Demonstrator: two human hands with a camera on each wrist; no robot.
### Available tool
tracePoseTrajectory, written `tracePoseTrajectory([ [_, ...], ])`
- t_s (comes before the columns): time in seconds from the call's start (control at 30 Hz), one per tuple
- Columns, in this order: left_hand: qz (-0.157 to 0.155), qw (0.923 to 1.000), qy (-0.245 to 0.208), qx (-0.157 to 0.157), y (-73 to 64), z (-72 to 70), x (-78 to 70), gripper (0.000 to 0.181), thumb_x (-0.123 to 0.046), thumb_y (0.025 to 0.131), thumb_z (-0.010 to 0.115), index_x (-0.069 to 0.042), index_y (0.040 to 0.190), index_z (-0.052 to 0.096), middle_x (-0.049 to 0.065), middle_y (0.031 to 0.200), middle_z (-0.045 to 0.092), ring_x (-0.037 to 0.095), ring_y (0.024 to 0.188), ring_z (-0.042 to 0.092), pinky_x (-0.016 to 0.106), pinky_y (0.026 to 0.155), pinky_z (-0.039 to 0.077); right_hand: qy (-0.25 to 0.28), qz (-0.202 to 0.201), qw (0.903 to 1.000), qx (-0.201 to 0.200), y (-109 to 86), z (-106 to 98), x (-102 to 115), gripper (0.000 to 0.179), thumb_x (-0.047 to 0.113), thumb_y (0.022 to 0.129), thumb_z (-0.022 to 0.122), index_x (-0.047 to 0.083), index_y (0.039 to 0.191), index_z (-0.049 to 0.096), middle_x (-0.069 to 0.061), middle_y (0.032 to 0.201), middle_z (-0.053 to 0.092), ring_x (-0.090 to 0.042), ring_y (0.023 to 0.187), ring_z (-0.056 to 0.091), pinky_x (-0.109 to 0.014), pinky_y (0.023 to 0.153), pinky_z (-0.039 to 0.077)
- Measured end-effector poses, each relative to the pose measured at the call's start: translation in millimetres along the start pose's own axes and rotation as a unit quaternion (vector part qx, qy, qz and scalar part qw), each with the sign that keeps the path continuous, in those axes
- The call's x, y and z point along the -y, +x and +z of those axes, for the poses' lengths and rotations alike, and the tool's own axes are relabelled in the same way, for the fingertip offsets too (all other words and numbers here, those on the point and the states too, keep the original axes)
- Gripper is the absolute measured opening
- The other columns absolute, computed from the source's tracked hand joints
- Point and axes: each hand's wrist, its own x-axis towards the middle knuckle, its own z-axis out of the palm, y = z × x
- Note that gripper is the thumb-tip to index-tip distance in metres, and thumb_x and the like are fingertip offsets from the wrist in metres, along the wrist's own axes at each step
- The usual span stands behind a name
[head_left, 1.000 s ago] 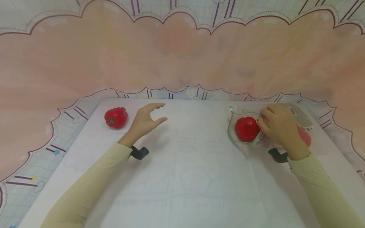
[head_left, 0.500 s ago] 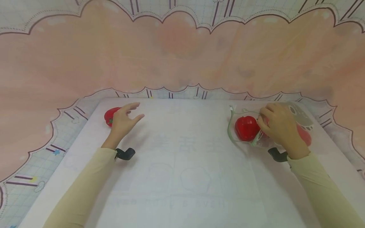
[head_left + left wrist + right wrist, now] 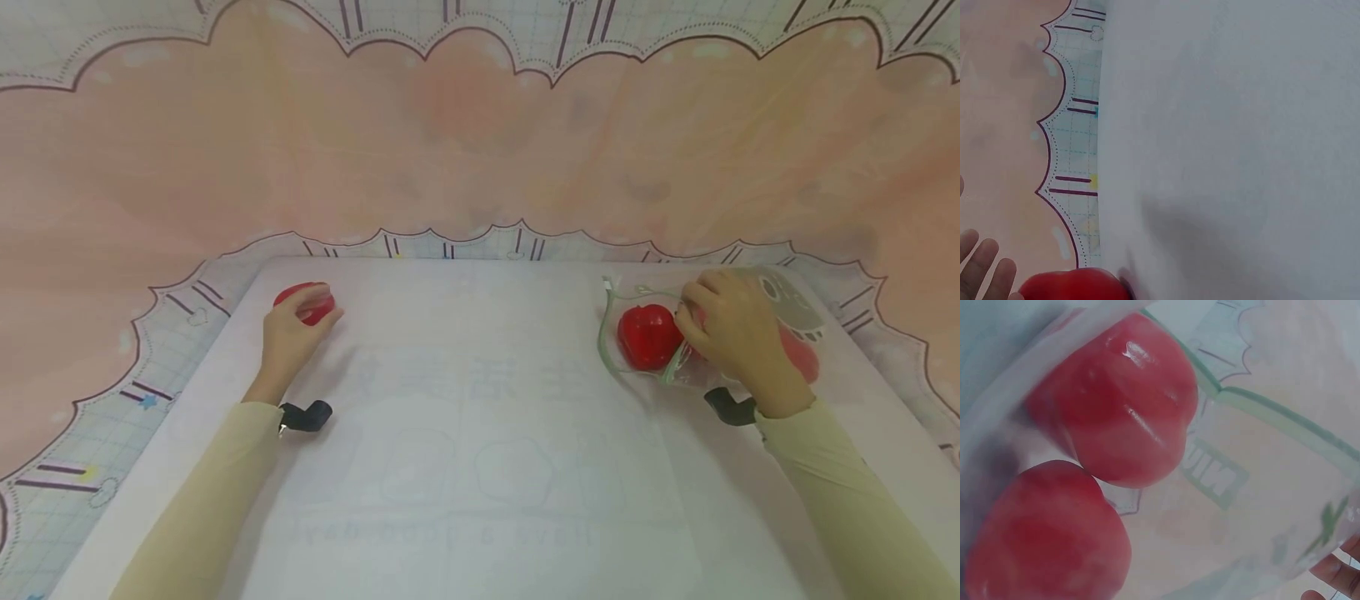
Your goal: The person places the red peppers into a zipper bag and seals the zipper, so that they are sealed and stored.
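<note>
At the far left of the table, a red bell pepper (image 3: 316, 314) lies partly hidden by my left hand (image 3: 288, 337), whose fingers and thumb reach around it. In the left wrist view, extended fingertips (image 3: 1000, 278) stand right at the side of that pepper (image 3: 1079, 284). On the right, my right hand (image 3: 731, 333) pinches the mouth of a clear zip bag (image 3: 611, 367) with green edging. One red bell pepper (image 3: 647, 337) shows inside the bag. The right wrist view shows two red peppers through the plastic, an upper one (image 3: 1129, 406) and a lower one (image 3: 1054, 537).
A white table (image 3: 465, 400) with faint printed lettering lies under both hands. Patterned cloth (image 3: 480, 150) in peach with a scalloped border rises behind it. Black wrist straps (image 3: 306, 416) sit at both sleeves.
My left hand has moved left from beside the loose red bell pepper to around it. The pepper has stayed in place. My right hand and the zip bag have hardly moved.
</note>
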Motion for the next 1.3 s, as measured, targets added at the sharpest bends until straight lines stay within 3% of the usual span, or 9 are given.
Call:
tracePoseTrajectory([
  [0.27, -0.048, 0.9988, 0.011, 0.004, -5.2, -9.1, 9.0, 0.046, -0.024, 0.090, 0.063, -0.004, 0.130, 0.053, 0.020, 0.125, 0.058, 0.033, 0.118, 0.053, 0.049, 0.103, 0.043, 0.002, 0.007, 0.9999, 0.008, 0.5, -1, 0, 0.015, 0.008, 0.074, 0.065, -0.003, 0.083, 0.062, -0.020, 0.081, 0.062, -0.035, 0.081, 0.054, -0.051, 0.077, 0.049],
  [0.63, -0.104, 0.9940, 0.026, -0.025, -7.2, -14.4, 16.7, 0.042, -0.025, 0.091, 0.060, -0.003, 0.127, 0.055, 0.020, 0.123, 0.060, 0.032, 0.113, 0.056, 0.042, 0.101, 0.047, 0.000, 0.003, 1.0000, 0.004, 0.6, -1, 0, 0.013, 0.009, 0.075, 0.063, -0.003, 0.082, 0.063, -0.019, 0.077, 0.061, -0.035, 0.078, 0.053, -0.050, 0.074, 0.049],
  [0.8, -0.111, 0.9920, 0.042, -0.043, -8.8, -14.8, 20.6, 0.042, -0.028, 0.091, 0.060, -0.002, 0.125, 0.055, 0.018, 0.121, 0.061, 0.030, 0.110, 0.057, 0.032, 0.096, 0.051, 0.001, 0.000, 1.0000, -0.001, 0.4, 1, -1, 0.013, 0.010, 0.075, 0.061, -0.003, 0.081, 0.062, -0.019, 0.076, 0.060, -0.034, 0.076, 0.053, -0.049, 0.071, 0.048],
  [0.97, -0.121, 0.9909, 0.046, -0.040, -9.1, -17.9, 21.3, 0.042, -0.025, 0.091, 0.060, -0.002, 0.126, 0.054, 0.019, 0.122, 0.061, 0.031, 0.111, 0.057, 0.038, 0.097, 0.050, 0.004, -0.001, 1.0000, -0.002, 0.2, 1, 0, 0.014, 0.010, 0.075, 0.061, -0.002, 0.081, 0.061, -0.019, 0.076, 0.061, -0.034, 0.077, 0.053, -0.049, 0.072, 0.048],
  [1.07, -0.110, 0.9915, 0.051, -0.046, 0.1, -12.8, 53.0, 0.048, -0.034, 0.091, 0.058, -0.005, 0.129, 0.053, 0.017, 0.123, 0.061, 0.031, 0.112, 0.056, 0.046, 0.097, 0.048, 0.006, -0.002, 1.0000, -0.004, 0.0, 1, 0, 0.013, 0.010, 0.075, 0.061, -0.002, 0.081, 0.061, -0.019, 0.077, 0.061, -0.034, 0.077, 0.053, -0.049, 0.072, 0.048],
  [1.2, -0.092, 0.9907, 0.073, -0.069, 13.3, -5.8, 100.5, 0.056, -0.048, 0.089, 0.055, -0.011, 0.131, 0.052, 0.011, 0.122, 0.062, 0.026, 0.112, 0.057, 0.045, 0.095, 0.050, 0.008, 0.000, 1.0000, -0.003, 0.1, 1, 0, 0.013, 0.009, 0.075, 0.062, -0.002, 0.081, 0.061, -0.019, 0.077, 0.061, -0.034, 0.078, 0.053, -0.049, 0.072, 0.048],
  [1.3, -0.093, 0.9903, 0.073, -0.073, 14.2, -9.8, 104.8, 0.055, -0.046, 0.089, 0.055, -0.011, 0.131, 0.051, 0.011, 0.123, 0.062, 0.027, 0.112, 0.057, 0.045, 0.096, 0.049, 0.009, 0.002, 1.0000, 0.000, 0.3, 1, 0, 0.013, 0.008, 0.075, 0.063, -0.002, 0.082, 0.061, -0.019, 0.078, 0.061, -0.034, 0.079, 0.053, -0.049, 0.073, 0.048],
])
